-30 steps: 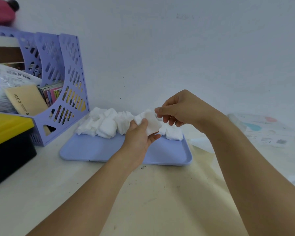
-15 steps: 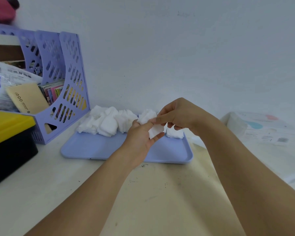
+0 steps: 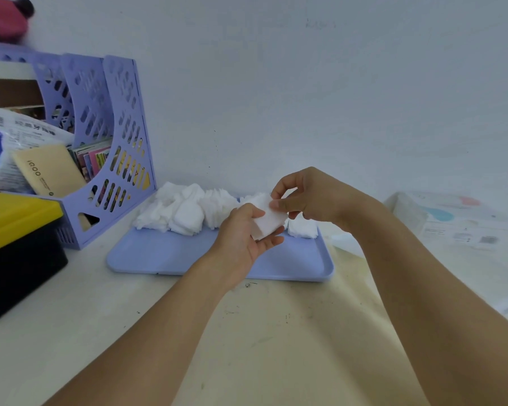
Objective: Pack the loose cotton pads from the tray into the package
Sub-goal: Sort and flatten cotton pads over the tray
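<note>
Nearest, the left hand (image 3: 247, 230) grips a small stack of cotton pads (image 3: 266, 222) that the right hand (image 3: 308, 200) pinches, while just beyond them most pads (image 3: 185, 210) remain on the tray (image 3: 170, 256), and the package (image 3: 449, 218) lies well right, seemingly unfilled.

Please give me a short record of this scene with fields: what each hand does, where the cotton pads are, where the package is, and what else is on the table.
left hand: left hand holds a small stack of pads
right hand: right hand pinches the stack's upper edge
loose pads: pile of cotton pads along the far side of the tray
package: package lies on the table to the right, apart from the tray
other things: file rack and yellow-lidded box on the left
</note>
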`<action>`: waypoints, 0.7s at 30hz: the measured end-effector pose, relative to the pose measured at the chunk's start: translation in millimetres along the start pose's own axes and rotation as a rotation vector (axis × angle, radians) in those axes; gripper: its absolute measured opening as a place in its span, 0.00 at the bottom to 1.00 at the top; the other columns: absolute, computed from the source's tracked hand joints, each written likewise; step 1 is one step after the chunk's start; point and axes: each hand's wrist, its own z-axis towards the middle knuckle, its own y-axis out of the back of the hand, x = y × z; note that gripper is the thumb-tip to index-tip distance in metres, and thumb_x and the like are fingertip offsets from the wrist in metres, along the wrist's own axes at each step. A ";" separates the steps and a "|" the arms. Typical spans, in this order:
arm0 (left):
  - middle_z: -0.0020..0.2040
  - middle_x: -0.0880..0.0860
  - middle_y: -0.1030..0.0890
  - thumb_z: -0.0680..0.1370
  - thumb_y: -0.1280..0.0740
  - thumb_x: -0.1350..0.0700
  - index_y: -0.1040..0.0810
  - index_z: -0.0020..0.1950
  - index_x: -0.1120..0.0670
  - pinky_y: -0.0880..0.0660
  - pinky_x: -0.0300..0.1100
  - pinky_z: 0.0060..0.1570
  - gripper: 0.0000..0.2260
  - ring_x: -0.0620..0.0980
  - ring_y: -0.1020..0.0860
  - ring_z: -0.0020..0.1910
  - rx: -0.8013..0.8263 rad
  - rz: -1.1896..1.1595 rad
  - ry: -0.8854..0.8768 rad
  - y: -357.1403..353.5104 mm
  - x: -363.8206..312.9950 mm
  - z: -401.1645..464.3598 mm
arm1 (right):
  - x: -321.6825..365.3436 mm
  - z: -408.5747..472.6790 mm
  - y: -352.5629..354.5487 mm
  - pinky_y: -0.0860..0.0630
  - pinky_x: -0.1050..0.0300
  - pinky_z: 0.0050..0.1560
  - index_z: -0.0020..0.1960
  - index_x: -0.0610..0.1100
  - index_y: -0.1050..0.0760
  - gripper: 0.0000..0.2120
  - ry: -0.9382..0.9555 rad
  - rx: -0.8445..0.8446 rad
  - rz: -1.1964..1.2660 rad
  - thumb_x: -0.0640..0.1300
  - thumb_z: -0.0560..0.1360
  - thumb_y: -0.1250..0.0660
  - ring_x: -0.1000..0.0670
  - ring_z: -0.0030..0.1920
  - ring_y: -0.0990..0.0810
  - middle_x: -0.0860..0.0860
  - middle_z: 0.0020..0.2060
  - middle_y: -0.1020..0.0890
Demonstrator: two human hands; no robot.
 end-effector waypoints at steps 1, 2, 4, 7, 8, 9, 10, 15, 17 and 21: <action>0.52 0.62 0.19 0.81 0.42 0.61 0.24 0.62 0.60 0.19 0.44 0.40 0.12 0.57 0.21 0.46 0.002 -0.001 0.003 0.5 0.3 0.0 | -0.1 0.6 -1.1 0.31 0.60 0.34 0.45 0.47 0.18 0.02 0.011 -0.006 -0.001 0.44 0.76 0.27 0.49 0.36 0.25 0.47 0.32 0.21; 0.52 0.62 0.19 0.81 0.43 0.61 0.24 0.62 0.60 0.19 0.44 0.40 0.13 0.57 0.21 0.46 0.001 -0.005 0.004 1.0 0.6 0.3 | -0.5 1.1 -2.5 0.33 0.63 0.30 0.44 0.48 0.18 0.03 0.021 -0.018 0.003 0.43 0.76 0.27 0.48 0.36 0.26 0.47 0.31 0.21; 0.53 0.61 0.19 0.82 0.43 0.59 0.23 0.63 0.60 0.19 0.45 0.41 0.14 0.56 0.21 0.45 -0.008 -0.023 0.009 2.1 0.8 0.4 | -1.6 2.5 -5.7 0.36 0.66 0.24 0.42 0.49 0.19 0.04 0.038 -0.042 0.010 0.43 0.76 0.27 0.46 0.36 0.27 0.47 0.30 0.22; 0.54 0.61 0.19 0.83 0.42 0.54 0.24 0.67 0.61 0.18 0.45 0.41 0.17 0.57 0.22 0.46 -0.020 -0.095 0.026 1.5 -3.2 0.8 | 1.9 1.9 -8.3 0.37 0.68 0.22 0.46 0.46 0.18 0.01 0.054 -0.044 0.022 0.42 0.77 0.27 0.47 0.35 0.26 0.46 0.30 0.23; 0.55 0.61 0.19 0.83 0.42 0.51 0.24 0.67 0.61 0.18 0.44 0.41 0.19 0.57 0.21 0.47 -0.026 -0.128 0.030 1.4 -4.9 1.0 | 3.6 0.9 -8.0 0.37 0.68 0.23 0.47 0.45 0.18 0.01 0.055 -0.034 0.035 0.41 0.77 0.28 0.49 0.35 0.25 0.46 0.31 0.23; 0.55 0.61 0.18 0.83 0.42 0.47 0.24 0.67 0.60 0.17 0.44 0.42 0.21 0.57 0.21 0.48 -0.032 -0.159 0.033 2.3 -6.1 0.9 | 4.5 -0.4 -7.8 0.36 0.68 0.25 0.48 0.44 0.19 0.01 0.055 -0.022 0.048 0.41 0.78 0.29 0.50 0.35 0.24 0.46 0.32 0.23; 0.55 0.61 0.17 0.84 0.43 0.44 0.23 0.66 0.60 0.18 0.44 0.43 0.23 0.57 0.20 0.48 -0.036 -0.179 0.034 2.8 -6.9 1.5 | 4.8 -1.6 -6.6 0.33 0.66 0.28 0.49 0.44 0.19 0.01 0.053 -0.010 0.061 0.42 0.78 0.29 0.51 0.35 0.23 0.46 0.34 0.22; 0.54 0.61 0.15 0.84 0.47 0.43 0.22 0.65 0.60 0.18 0.47 0.50 0.25 0.57 0.17 0.47 -0.044 -0.188 0.018 5.0 -5.6 0.8 | 1.5 -2.6 -5.8 0.28 0.53 0.42 0.52 0.46 0.24 0.03 0.001 0.002 0.126 0.45 0.82 0.34 0.53 0.37 0.20 0.46 0.43 0.19; 0.59 0.62 0.16 0.84 0.46 0.45 0.23 0.66 0.61 0.21 0.51 0.59 0.24 0.59 0.17 0.56 -0.039 -0.202 0.009 5.5 -5.8 1.3 | 3.1 -2.4 -6.7 0.29 0.52 0.42 0.52 0.46 0.24 0.03 0.000 -0.006 0.141 0.46 0.82 0.35 0.53 0.37 0.20 0.46 0.43 0.20; 0.63 0.63 0.19 0.84 0.46 0.45 0.24 0.68 0.61 0.24 0.53 0.65 0.24 0.62 0.22 0.67 -0.022 -0.219 0.002 5.7 -5.7 3.3 | 4.5 -4.2 -6.9 0.31 0.52 0.42 0.51 0.48 0.24 0.03 -0.019 0.022 0.182 0.46 0.82 0.34 0.53 0.38 0.21 0.47 0.45 0.20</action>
